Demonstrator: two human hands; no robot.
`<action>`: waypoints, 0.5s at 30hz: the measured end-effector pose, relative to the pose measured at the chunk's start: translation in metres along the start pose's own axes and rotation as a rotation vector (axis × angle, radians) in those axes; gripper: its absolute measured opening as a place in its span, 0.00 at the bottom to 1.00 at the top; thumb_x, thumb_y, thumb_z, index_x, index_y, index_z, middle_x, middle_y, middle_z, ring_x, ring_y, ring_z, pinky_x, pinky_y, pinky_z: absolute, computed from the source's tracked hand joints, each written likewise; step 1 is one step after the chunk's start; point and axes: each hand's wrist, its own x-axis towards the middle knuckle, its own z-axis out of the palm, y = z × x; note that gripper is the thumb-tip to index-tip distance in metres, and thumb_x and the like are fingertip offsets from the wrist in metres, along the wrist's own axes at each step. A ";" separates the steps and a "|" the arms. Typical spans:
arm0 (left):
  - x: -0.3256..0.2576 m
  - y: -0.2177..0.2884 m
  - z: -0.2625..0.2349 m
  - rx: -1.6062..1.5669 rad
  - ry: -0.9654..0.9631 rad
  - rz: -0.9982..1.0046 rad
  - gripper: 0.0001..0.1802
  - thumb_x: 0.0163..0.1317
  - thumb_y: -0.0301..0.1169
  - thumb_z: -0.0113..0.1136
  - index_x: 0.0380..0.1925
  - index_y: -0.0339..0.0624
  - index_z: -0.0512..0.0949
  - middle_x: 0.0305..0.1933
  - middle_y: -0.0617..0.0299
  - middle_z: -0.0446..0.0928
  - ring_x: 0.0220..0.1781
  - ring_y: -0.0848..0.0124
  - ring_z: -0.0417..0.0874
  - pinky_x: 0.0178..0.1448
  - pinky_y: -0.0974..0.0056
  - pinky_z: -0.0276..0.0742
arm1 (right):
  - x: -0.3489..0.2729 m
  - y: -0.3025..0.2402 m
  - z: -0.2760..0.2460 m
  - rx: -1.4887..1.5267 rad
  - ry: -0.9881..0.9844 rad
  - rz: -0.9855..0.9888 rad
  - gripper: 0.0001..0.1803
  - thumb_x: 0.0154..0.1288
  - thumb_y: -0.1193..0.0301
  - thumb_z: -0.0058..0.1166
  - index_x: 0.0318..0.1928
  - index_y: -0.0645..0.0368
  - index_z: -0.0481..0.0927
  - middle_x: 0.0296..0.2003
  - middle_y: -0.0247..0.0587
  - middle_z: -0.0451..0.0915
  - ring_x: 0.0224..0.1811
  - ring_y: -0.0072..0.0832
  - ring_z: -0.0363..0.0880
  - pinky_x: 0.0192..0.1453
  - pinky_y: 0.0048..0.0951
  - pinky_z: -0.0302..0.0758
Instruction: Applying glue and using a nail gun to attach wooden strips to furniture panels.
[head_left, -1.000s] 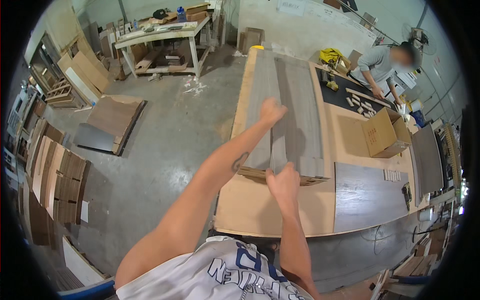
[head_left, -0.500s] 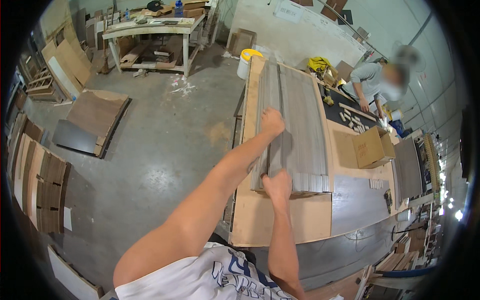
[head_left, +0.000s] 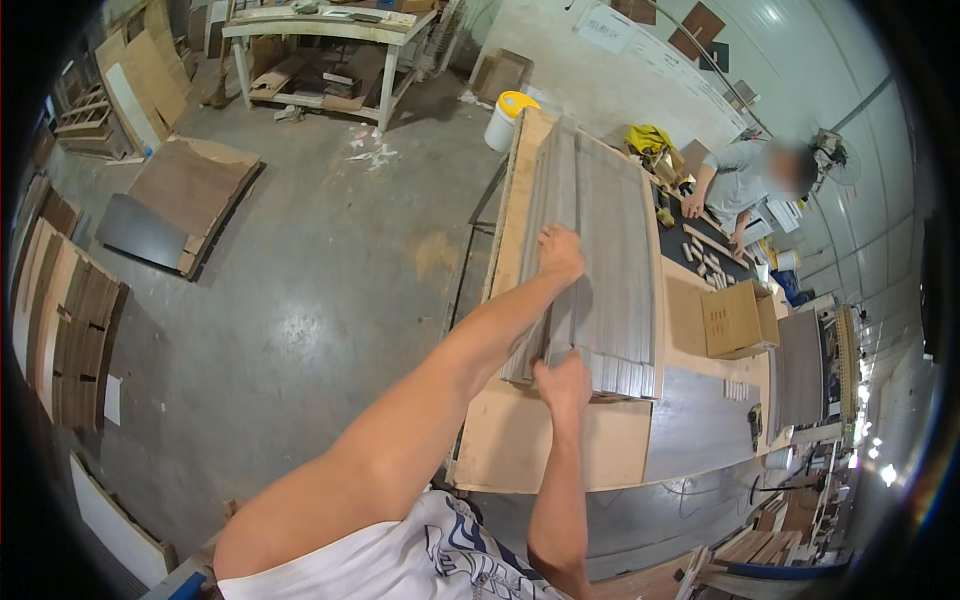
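Observation:
A long stack of grey wood-grain strips [head_left: 617, 270] lies on the workbench in front of me. My left hand [head_left: 562, 254] is closed over the edge of one strip about midway along the stack. At the near end, my right hand [head_left: 565, 382] has its fingers curled round what looks like the same grey strip [head_left: 558, 335]. The fingertips of both hands are partly hidden against the wood. Light wood board [head_left: 560, 440] shows under and in front of the stack.
Right of the stack stand an open cardboard box [head_left: 735, 320], several small wooden blocks [head_left: 705, 262] and a drill [head_left: 755, 427]. A co-worker [head_left: 740, 175] leans over the bench's far side. A white bucket with a yellow lid [head_left: 508, 122] stands beyond; panels [head_left: 185, 200] lie on the floor at left.
Both hands have shifted slightly right across the stack, with the gripped strip apparently moving along. My view has tilted a little. The co-worker's arms have moved over the far bench.

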 end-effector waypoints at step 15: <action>-0.004 -0.014 -0.010 -0.271 0.127 -0.190 0.27 0.65 0.53 0.54 0.44 0.38 0.85 0.52 0.42 0.81 0.61 0.43 0.76 0.62 0.41 0.73 | 0.032 0.004 0.021 -0.065 0.033 -0.012 0.36 0.48 0.49 0.69 0.44 0.72 0.82 0.42 0.68 0.84 0.49 0.59 0.84 0.53 0.50 0.79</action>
